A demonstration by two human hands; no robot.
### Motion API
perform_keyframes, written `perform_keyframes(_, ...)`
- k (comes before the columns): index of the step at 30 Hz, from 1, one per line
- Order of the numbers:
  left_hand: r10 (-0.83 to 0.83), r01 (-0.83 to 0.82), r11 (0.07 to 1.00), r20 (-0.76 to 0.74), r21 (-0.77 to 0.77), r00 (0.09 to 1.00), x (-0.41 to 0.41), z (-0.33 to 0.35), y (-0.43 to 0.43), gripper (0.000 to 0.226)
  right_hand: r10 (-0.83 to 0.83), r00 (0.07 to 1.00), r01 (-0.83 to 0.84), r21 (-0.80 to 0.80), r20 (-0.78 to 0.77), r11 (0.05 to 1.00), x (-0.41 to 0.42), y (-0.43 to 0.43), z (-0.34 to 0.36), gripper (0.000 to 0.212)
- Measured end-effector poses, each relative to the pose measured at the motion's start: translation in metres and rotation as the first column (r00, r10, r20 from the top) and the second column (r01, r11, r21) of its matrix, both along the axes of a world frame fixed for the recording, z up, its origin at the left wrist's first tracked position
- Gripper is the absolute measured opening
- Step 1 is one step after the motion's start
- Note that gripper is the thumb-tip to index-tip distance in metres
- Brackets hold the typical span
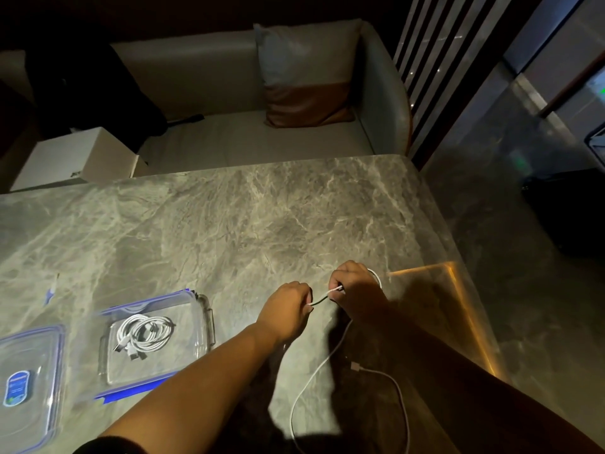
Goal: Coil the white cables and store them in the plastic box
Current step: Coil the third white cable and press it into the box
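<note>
A white cable (pixel 316 371) trails in a loose loop over the marble table toward me, its plug (pixel 355 366) lying flat. My left hand (pixel 288 311) and my right hand (pixel 355 291) both pinch the cable's far end, a short taut stretch (pixel 324 295) running between them. A small loop of it shows behind my right hand (pixel 376 276). To the left stands the clear plastic box (pixel 206 322) with blue rim clips. Inside it lie coiled white cables (pixel 144 334).
The box's clear lid (pixel 29 355) with a blue label lies at the far left. The table's right edge (pixel 471 316) glows orange beside my right arm. Behind the table are a grey sofa (pixel 229 93) with a cushion (pixel 307 77) and a white carton (pixel 72 158).
</note>
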State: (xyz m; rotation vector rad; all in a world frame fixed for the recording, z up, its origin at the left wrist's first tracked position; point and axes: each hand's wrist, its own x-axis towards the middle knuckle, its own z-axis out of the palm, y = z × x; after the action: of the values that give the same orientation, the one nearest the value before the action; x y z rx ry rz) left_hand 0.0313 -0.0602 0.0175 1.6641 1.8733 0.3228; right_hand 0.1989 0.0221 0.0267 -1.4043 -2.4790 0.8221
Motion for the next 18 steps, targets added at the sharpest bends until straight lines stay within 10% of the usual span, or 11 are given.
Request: perform_keyframes(18, 0.133, -0.141, 0.990, 0.519, -0.023, 0.845, -0.034, 0.120, -0.059, 0.011, 0.080, 0.981, -0.085, -0.020, -0.178, 0.996, -0.019, -0.041, 0.138, 0.009)
